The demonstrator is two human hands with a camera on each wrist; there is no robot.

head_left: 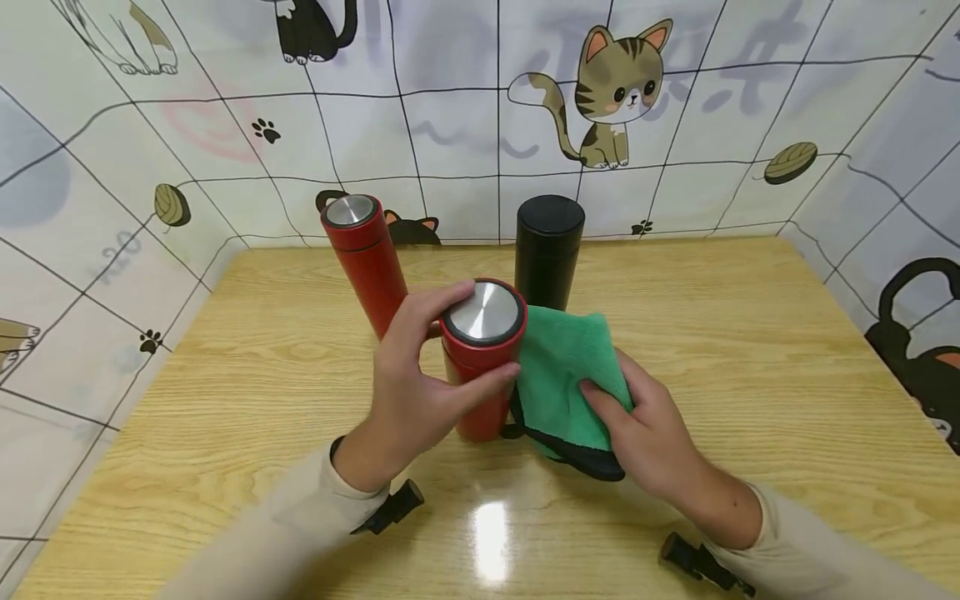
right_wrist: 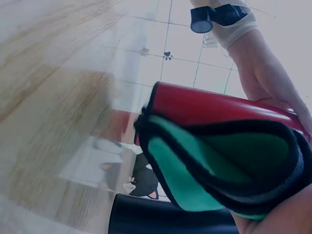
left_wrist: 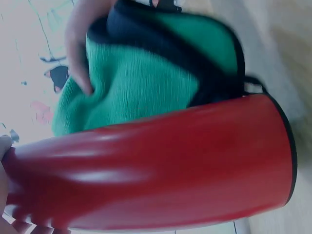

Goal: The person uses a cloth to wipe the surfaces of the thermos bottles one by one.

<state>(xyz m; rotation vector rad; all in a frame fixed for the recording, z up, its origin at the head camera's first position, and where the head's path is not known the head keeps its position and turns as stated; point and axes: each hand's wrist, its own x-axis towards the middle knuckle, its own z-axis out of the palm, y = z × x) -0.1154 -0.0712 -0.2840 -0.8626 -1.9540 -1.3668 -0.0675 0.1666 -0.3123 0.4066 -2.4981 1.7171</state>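
Note:
My left hand (head_left: 416, 375) grips the upper part of a red thermos (head_left: 482, 408) with a silver-topped lid, thumb and fingers around it. In the left wrist view the red thermos (left_wrist: 161, 165) fills the middle, its black-edged base to the right. A green cloth (head_left: 566, 375) with black edging is pinched in my right hand (head_left: 652, 425), thumb on the near side. The cloth lies against the thermos's right side; in the right wrist view the folded cloth (right_wrist: 190, 180) covers part of the red wall. Some of my right fingers are hidden behind the cloth.
A second red thermos (head_left: 363, 258) stands behind on the left. A black thermos (head_left: 550, 250) stands behind the cloth. All are on a wooden table (head_left: 262, 375), with a cat-print sheet (head_left: 465, 125) rising behind and at the sides.

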